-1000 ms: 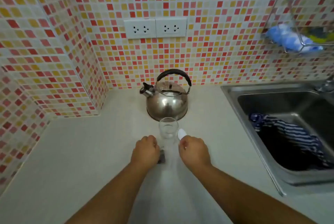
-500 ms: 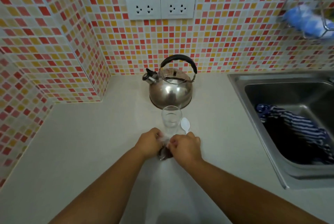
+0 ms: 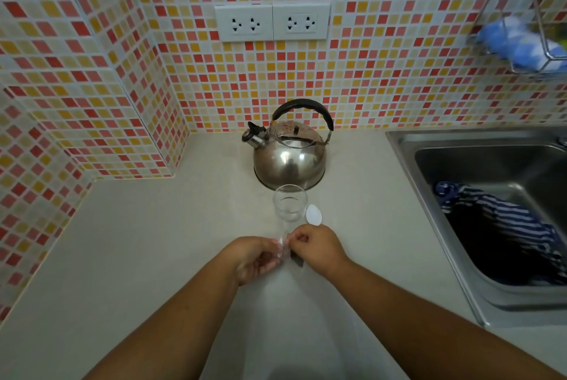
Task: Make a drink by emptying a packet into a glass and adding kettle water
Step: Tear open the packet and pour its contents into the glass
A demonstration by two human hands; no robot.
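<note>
Head view: two hands pinch one small packet over the counter.

One crinkled, partly clear packet (image 3: 288, 252) with a dark lower end is gripped between the left hand (image 3: 254, 260) and right hand (image 3: 316, 249), fingers curled shut on its top edge. Just beyond stand one clear round glass (image 3: 290, 203), one white plastic spoon (image 3: 314, 214), and one shiny domed steel kettle (image 3: 290, 158) on the smooth pale counter (image 3: 138, 241); one steel sink (image 3: 491, 195) lies rightward.

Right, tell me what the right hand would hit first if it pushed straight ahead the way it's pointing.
Probably the white spoon, which lies just past the right hand, beside the glass. The kettle stands farther back. Depth is hard to judge from above.
</note>
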